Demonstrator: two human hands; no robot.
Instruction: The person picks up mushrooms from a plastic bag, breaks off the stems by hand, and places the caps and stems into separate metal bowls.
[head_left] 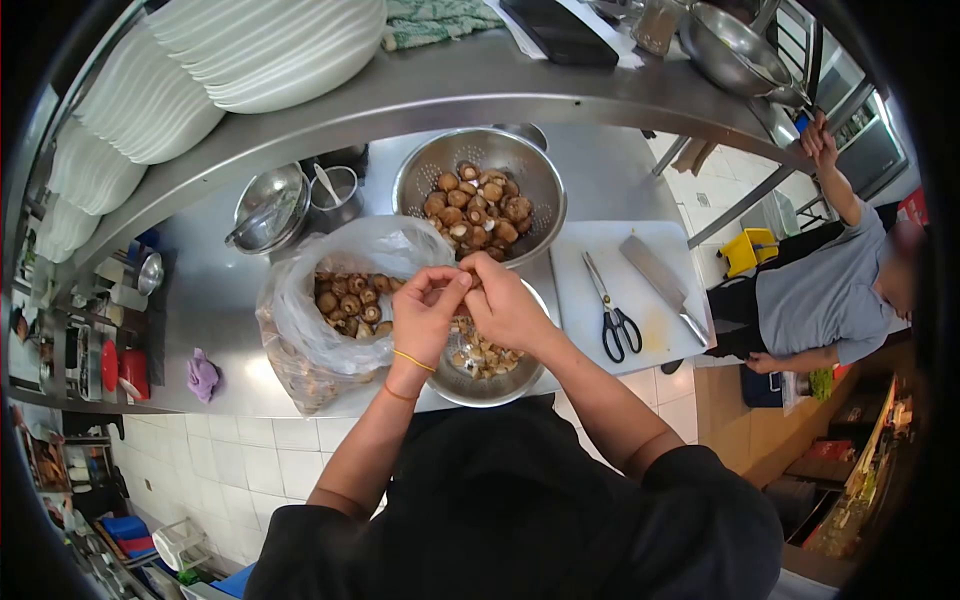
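Observation:
My left hand (424, 310) and my right hand (508, 308) meet at the fingertips, both closed in a pinch. Between them is a bit of brown that looks like a mushroom, mostly hidden by the fingers. Below the hands stands a metal bowl (478, 392) with pale mushroom stems (490, 358) in it. Left of my left hand, an open clear plastic bag (300, 345) holds brown mushrooms (352, 300). Behind the hands, a perforated metal colander (545, 215) contains more brown mushrooms (478, 205).
On a white cutting board (650, 300) at right lie black-handled scissors (612, 315) and a cleaver (660, 280). Metal bowls (272, 205) stand at back left; a purple cloth (202, 376) lies nearer. An overhead shelf (480, 85) bears stacked white plates (260, 50). Another person (825, 290) stands at right.

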